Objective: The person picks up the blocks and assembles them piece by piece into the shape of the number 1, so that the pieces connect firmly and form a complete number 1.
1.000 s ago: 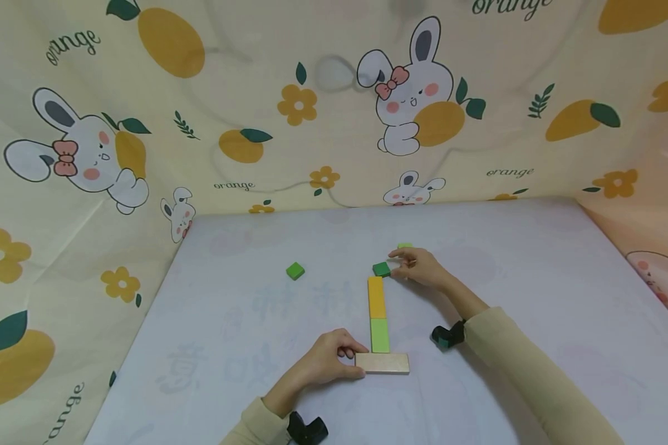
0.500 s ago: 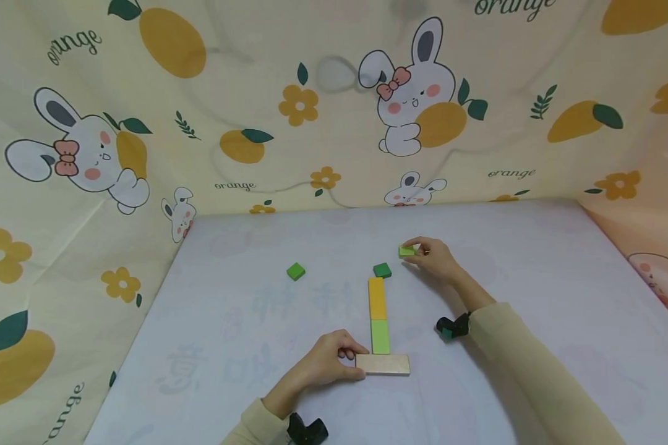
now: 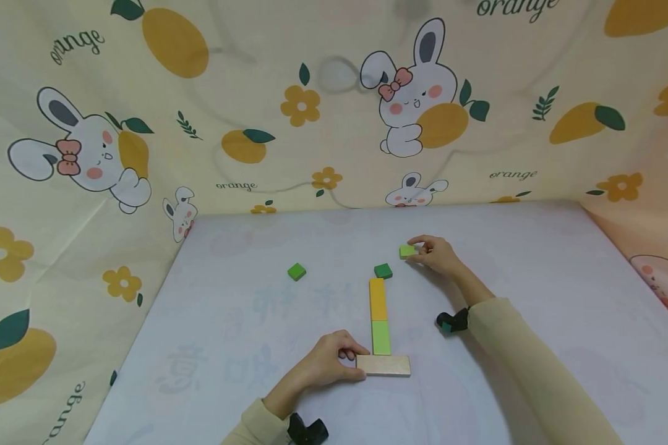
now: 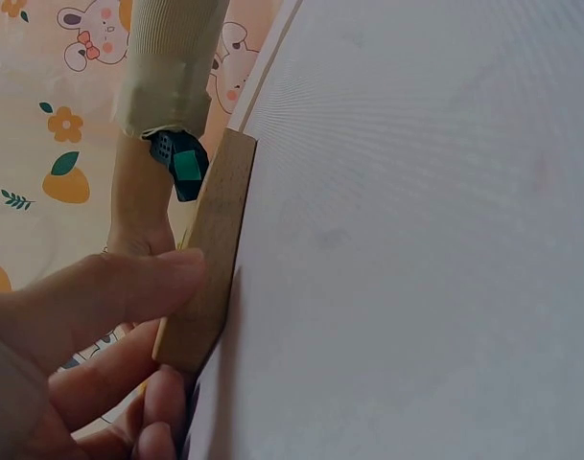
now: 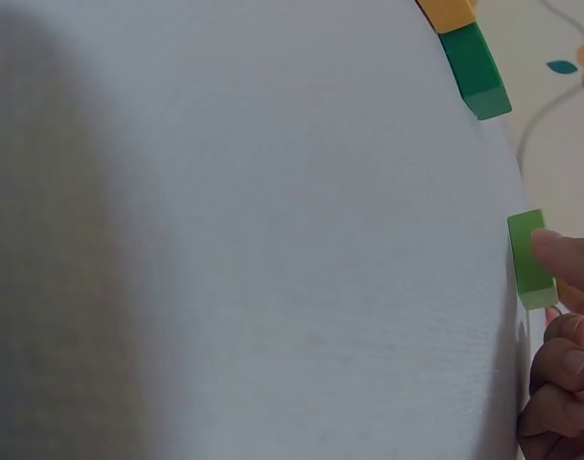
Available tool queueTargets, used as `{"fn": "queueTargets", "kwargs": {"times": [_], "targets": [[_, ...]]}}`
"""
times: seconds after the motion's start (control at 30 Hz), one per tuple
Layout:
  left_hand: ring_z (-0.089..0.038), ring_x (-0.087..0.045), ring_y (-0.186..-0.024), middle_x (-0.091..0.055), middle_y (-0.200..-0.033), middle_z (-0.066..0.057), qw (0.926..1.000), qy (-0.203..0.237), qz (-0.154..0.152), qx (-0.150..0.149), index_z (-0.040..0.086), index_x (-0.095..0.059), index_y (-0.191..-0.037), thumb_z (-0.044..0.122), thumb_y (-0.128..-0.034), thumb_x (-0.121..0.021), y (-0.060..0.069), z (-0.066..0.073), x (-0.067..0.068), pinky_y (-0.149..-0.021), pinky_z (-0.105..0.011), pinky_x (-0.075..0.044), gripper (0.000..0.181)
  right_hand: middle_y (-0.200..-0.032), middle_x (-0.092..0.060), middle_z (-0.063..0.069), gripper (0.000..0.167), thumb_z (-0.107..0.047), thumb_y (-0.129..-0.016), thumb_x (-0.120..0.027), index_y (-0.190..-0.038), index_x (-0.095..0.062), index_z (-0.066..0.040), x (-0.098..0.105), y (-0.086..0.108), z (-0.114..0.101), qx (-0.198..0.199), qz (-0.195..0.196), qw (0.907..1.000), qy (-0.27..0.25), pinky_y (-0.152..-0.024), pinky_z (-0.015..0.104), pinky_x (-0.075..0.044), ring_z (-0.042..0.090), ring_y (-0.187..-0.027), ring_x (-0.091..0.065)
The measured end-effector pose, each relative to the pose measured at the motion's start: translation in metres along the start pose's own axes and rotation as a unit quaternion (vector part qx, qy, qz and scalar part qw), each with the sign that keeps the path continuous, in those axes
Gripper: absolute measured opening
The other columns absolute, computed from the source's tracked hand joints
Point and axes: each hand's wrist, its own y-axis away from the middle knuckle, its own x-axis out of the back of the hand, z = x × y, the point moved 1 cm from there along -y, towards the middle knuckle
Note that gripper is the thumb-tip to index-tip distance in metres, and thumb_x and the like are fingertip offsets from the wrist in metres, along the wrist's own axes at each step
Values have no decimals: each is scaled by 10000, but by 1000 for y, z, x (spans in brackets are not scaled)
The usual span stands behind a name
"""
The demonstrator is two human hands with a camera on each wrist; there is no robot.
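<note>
A plain wooden block lies crosswise on the table, its left end gripped between the thumb and fingers of my left hand; the left wrist view shows the thumb on the wooden block. From its far side run a light green block and a yellow block, end to end. A dark green block sits at the yellow one's far end. Farther back, my right hand pinches a small light green block, seen also as a green block under the thumb in the right wrist view.
A green block lies alone on the left of the white table. Behind the table hangs a cream cloth printed with rabbits and oranges. Each wrist has a black device on it.
My right hand has moved from beside the dark green block back and to the right, and has taken hold of the small light green block. My left hand has kept its grip.
</note>
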Motion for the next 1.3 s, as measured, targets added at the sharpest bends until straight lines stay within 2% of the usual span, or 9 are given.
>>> {"fn": "queueTargets", "kwargs": {"times": [0.53,0.97,1.3], "targets": [[-45,-454,-770,-591,-872,-43,10000,-21,-28,17,46,-743,-1029,94,-734,-813,-1,1,0,-699,-147,-392,308,-718,-453,-2,414,-113,-858,-693,-1239,-594,16,1,0,-3,101,-48,9996,272,-571,223,-331,131,-658,-405],[-37,-453,-762,-593,-861,-50,10000,-9,-19,66,42,-746,-1020,86,-723,-819,-1,1,0,-694,-142,-394,309,-795,-481,40,422,-135,-853,-703,-1241,-598,-8,-7,6,-13,157,-177,9995,226,-643,235,-354,167,-756,-432],[-44,-461,-769,-596,-868,-49,10000,32,-32,72,46,-745,-1023,90,-728,-818,-2,1,1,-697,-149,-398,308,-827,-480,51,406,-128,-849,-709,-1229,-608,-28,-14,10,-23,239,-239,9994,123,-627,231,-348,180,-782,-426]]}}
